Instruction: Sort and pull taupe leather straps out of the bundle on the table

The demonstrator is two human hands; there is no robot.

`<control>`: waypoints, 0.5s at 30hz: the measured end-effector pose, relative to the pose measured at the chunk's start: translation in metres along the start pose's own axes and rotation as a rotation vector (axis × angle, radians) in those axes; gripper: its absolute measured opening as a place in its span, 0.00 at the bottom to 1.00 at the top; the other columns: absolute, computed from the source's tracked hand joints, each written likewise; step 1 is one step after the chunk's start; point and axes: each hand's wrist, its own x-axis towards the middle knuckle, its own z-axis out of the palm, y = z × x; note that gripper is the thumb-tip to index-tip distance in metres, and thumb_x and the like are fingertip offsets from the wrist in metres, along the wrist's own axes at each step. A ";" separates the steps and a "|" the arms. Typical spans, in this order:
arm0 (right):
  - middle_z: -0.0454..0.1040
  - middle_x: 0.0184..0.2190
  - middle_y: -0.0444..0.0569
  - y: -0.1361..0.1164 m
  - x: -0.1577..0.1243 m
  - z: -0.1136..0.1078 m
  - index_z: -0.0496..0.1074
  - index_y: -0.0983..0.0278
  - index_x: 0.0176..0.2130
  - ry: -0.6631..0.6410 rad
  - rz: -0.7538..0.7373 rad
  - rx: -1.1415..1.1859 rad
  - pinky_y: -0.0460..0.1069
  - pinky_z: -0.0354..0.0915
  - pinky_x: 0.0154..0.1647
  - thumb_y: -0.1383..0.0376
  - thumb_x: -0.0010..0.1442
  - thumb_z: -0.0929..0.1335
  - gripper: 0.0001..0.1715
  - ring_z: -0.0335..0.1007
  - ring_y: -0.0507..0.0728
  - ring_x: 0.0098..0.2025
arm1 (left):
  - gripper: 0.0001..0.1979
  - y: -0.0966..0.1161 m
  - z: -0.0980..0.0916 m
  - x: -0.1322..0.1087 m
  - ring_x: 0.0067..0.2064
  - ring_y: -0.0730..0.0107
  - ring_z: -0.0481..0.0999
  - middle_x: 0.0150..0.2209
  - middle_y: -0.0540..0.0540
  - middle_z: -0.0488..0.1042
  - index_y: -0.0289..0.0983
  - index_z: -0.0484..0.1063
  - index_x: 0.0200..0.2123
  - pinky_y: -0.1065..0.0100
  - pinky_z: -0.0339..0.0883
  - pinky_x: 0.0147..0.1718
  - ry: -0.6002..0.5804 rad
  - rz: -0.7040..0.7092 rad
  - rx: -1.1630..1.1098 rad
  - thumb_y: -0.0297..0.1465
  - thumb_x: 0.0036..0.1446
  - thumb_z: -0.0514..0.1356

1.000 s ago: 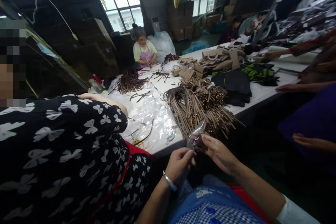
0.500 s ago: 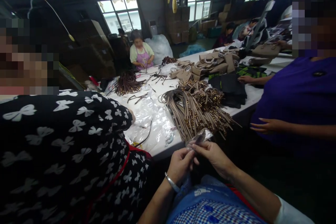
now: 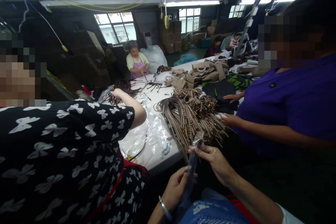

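My right hand [image 3: 214, 162] pinches the top of a long clear plastic sleeve [image 3: 193, 157] with a dark strap inside it. My left hand [image 3: 176, 186], with a silver bracelet on the wrist, grips the sleeve lower down, above my blue apron [image 3: 210, 210]. Both hands are just off the near edge of the white table [image 3: 160, 159]. Right behind them lies a big bundle of tan straps with gold buckles [image 3: 189, 119].
A person in a black bow-print top [image 3: 65, 154] sits close on my left, reaching to dark straps [image 3: 123, 89]. A person in purple [image 3: 294, 101] leans over the table on the right. Clear plastic bags [image 3: 147, 136], tan bags [image 3: 204, 71] and black fabric [image 3: 223, 92] cover the table.
My left hand has slid down the sleeve, stretching it lengthwise. The view tilted up. The purple-clad person moved closer, hands on the table. The left neighbour raised an arm toward the dark straps.
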 end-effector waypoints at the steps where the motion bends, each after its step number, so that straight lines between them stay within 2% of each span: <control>1: 0.80 0.31 0.50 0.000 -0.002 0.002 0.80 0.64 0.39 -0.034 0.016 0.004 0.51 0.66 0.43 0.53 0.51 0.74 0.20 0.74 0.56 0.33 | 0.25 0.008 0.004 0.006 0.29 0.73 0.71 0.31 0.43 0.74 0.31 0.70 0.42 0.70 0.65 0.33 0.009 0.038 -0.016 0.50 0.58 0.55; 3: 0.78 0.26 0.47 -0.001 -0.005 0.006 0.79 0.63 0.43 -0.088 0.039 0.008 0.51 0.66 0.34 0.52 0.51 0.73 0.24 0.70 0.53 0.24 | 0.25 0.023 0.012 0.018 0.23 0.77 0.66 0.25 0.47 0.70 0.30 0.70 0.38 0.73 0.60 0.26 0.036 0.085 -0.015 0.49 0.58 0.55; 4: 0.77 0.25 0.46 -0.001 -0.006 0.007 0.78 0.63 0.44 -0.094 0.033 0.003 0.51 0.67 0.34 0.51 0.51 0.73 0.25 0.69 0.53 0.23 | 0.24 0.029 0.016 0.024 0.21 0.78 0.62 0.22 0.50 0.67 0.30 0.70 0.35 0.74 0.56 0.23 0.050 0.100 -0.002 0.49 0.58 0.55; 6: 0.77 0.26 0.47 -0.002 -0.007 0.008 0.80 0.64 0.40 -0.087 -0.005 -0.029 0.52 0.66 0.41 0.50 0.51 0.73 0.23 0.72 0.56 0.29 | 0.23 0.036 0.023 0.032 0.20 0.80 0.57 0.19 0.52 0.62 0.31 0.68 0.28 0.75 0.50 0.21 0.085 0.119 0.016 0.48 0.59 0.54; 8: 0.77 0.26 0.49 -0.002 -0.006 0.007 0.80 0.65 0.30 -0.093 -0.030 -0.070 0.53 0.62 0.52 0.50 0.52 0.72 0.21 0.73 0.58 0.38 | 0.24 0.037 0.027 0.037 0.21 0.80 0.54 0.19 0.53 0.59 0.32 0.66 0.24 0.74 0.48 0.21 0.110 0.126 0.016 0.47 0.60 0.53; 10: 0.78 0.27 0.50 -0.001 -0.004 0.003 0.78 0.64 0.22 -0.111 -0.034 -0.088 0.55 0.58 0.57 0.49 0.54 0.70 0.23 0.72 0.60 0.42 | 0.24 0.037 0.029 0.040 0.21 0.80 0.53 0.19 0.53 0.57 0.33 0.64 0.22 0.74 0.46 0.21 0.109 0.116 0.007 0.47 0.60 0.53; 12: 0.79 0.32 0.52 0.000 -0.003 -0.001 0.76 0.64 0.20 -0.108 -0.057 -0.097 0.56 0.54 0.59 0.49 0.56 0.69 0.25 0.71 0.61 0.46 | 0.24 0.036 0.031 0.042 0.21 0.80 0.52 0.19 0.53 0.57 0.33 0.64 0.23 0.74 0.46 0.21 0.097 0.100 -0.023 0.48 0.60 0.53; 15: 0.78 0.41 0.55 0.003 -0.004 -0.006 0.78 0.65 0.22 -0.109 -0.108 -0.113 0.58 0.52 0.61 0.49 0.54 0.70 0.23 0.68 0.63 0.51 | 0.25 0.035 0.035 0.042 0.23 0.78 0.54 0.20 0.53 0.58 0.33 0.65 0.25 0.74 0.48 0.23 0.113 0.078 -0.026 0.51 0.59 0.53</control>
